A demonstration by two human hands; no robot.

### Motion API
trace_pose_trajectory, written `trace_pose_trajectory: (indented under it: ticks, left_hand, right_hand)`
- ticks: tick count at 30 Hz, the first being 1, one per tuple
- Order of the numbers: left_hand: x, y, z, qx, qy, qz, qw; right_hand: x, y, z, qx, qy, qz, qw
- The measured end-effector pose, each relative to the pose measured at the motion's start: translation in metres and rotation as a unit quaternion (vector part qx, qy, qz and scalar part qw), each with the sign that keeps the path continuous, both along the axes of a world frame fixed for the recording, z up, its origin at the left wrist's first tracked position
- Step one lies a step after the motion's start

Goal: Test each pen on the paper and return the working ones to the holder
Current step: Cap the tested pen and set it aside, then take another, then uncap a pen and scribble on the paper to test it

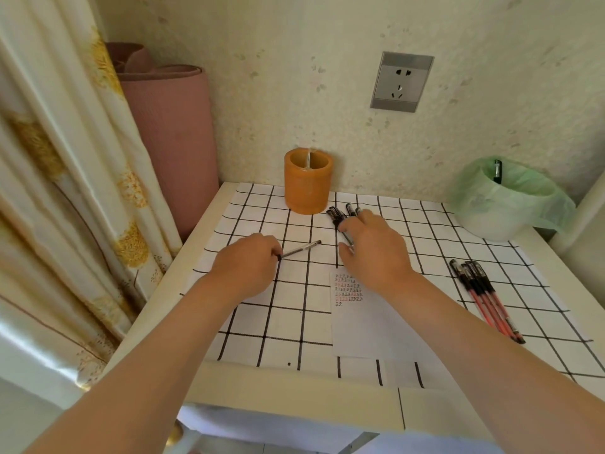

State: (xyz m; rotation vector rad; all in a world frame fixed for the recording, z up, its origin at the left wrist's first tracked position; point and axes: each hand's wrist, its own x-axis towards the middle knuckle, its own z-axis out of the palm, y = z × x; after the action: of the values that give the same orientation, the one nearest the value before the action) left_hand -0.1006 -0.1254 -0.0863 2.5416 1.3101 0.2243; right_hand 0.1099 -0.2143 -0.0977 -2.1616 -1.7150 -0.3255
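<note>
Currently, seen from beside the table point(200, 235): the person has both forearms stretched out over the checked cloth point(288, 326).

- Left hand point(245, 267): fingers curled round the near end of a single pen point(300, 249), which has a clear barrel and dark tip. The pen lies low over the cloth, its far end pointing right and away.
- Right hand point(373, 247): palm down, fingers spread over a loose cluster of black pens point(339, 213) lying on the cloth just right of the holder. Thumb and forefinger sit either side of one pen of that cluster. I cannot tell whether it is actually pinched (the hand hides the contact).
- Holder point(307, 181): an orange cylinder, upright at the back of the table near the wall, with a divider visible inside.
- Paper point(363, 326): a white sheet flat on the cloth, partly under the right forearm. There are rows of small red and black marks at its top left corner.
- Red pens point(487, 303): a group lying side by side at the right, well apart from the black ones.
- Bin point(504, 208): lined with a green bag, at the back right corner, with a dark pen point(497, 172) standing in it.
- Surroundings: a wall socket point(401, 81), a rolled pink mat point(170, 126) and a curtain point(65, 158) at the left.
</note>
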Motion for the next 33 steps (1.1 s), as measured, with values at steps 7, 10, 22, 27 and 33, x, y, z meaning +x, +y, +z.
trace_pose_trajectory:
  ticks: [7,10,22,27,33]
  left_hand:
    - [0.019,-0.015,0.007,-0.058,-0.136,-0.110,0.983]
    - [0.021,-0.018,0.007,-0.077,-0.148,-0.108,0.980]
    - [0.035,-0.027,0.010,-0.086,-0.112,-0.126,0.982]
    - [0.042,-0.030,0.010,-0.095,-0.161,-0.140,0.972]
    - [0.044,-0.031,0.006,-0.129,-0.179,-0.145,0.965]
  right_hand:
    - [-0.026,-0.014,0.002,-0.016,-0.014,0.203,0.979]
    - [-0.019,-0.022,0.001,-0.019,0.020,0.191,0.981]
    - [0.002,-0.039,0.002,-0.072,0.056,0.173,0.981]
    - [0.002,-0.044,0.005,-0.065,0.016,0.148,0.987]
    - [0.003,-0.044,0.002,-0.066,-0.006,0.150,0.986]
